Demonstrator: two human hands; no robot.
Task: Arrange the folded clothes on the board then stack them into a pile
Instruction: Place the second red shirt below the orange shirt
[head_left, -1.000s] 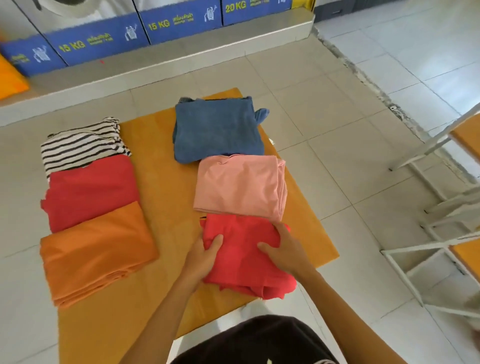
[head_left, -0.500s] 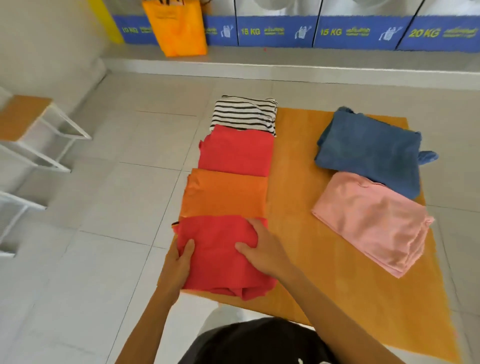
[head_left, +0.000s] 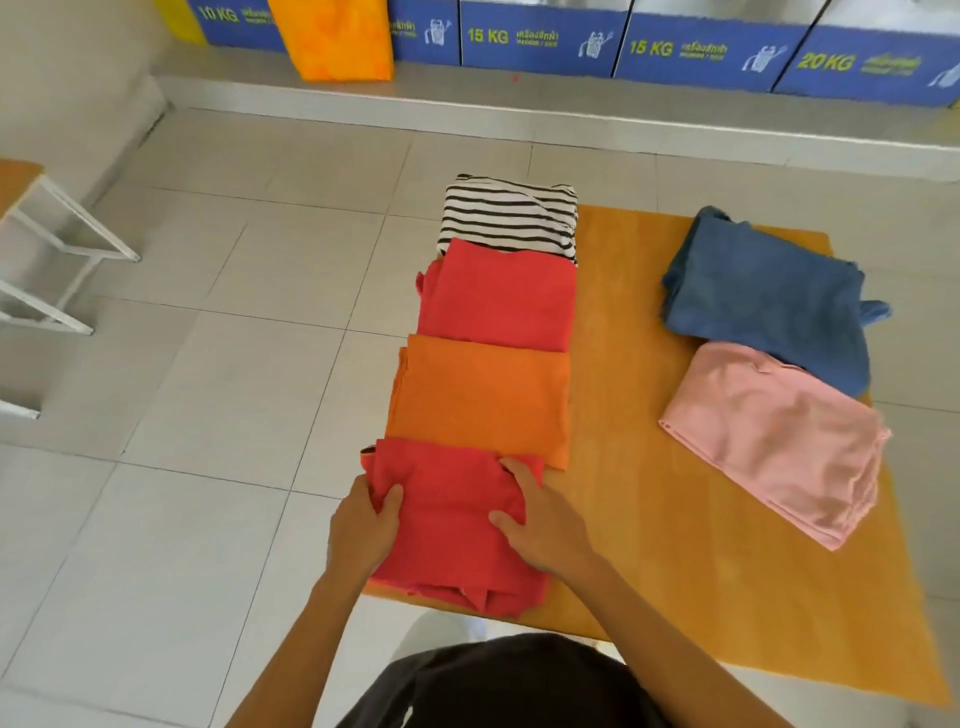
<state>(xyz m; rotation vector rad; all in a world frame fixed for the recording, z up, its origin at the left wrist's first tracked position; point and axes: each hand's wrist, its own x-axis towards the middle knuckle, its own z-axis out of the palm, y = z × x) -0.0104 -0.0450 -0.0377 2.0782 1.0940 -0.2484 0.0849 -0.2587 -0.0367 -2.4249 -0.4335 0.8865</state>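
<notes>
An orange-yellow board (head_left: 649, 467) lies on the tiled floor. Along its left edge runs a row of folded clothes: a striped one (head_left: 509, 218) farthest, then a red one (head_left: 498, 296), an orange one (head_left: 478, 395), and nearest me a second red one (head_left: 452, 530). My left hand (head_left: 363, 530) grips that near red garment's left edge, thumb on top. My right hand (head_left: 545, 525) presses on its right side, fingers spread over the cloth. At the board's right lie a folded blue garment (head_left: 769, 301) and a pink one (head_left: 774, 436), the blue overlapping the pink.
Blue washing machine panels (head_left: 540, 39) marked with kilogram labels line a raised ledge (head_left: 519, 104) at the back, with an orange bag (head_left: 337, 36) on it. White-framed stools (head_left: 57, 249) stand at the left. My dark-clothed lap (head_left: 509, 686) is at the bottom.
I carried the near red garment from below the pink one across to the left row, below the orange one. The view swung left, and both hands stay on the garment.
</notes>
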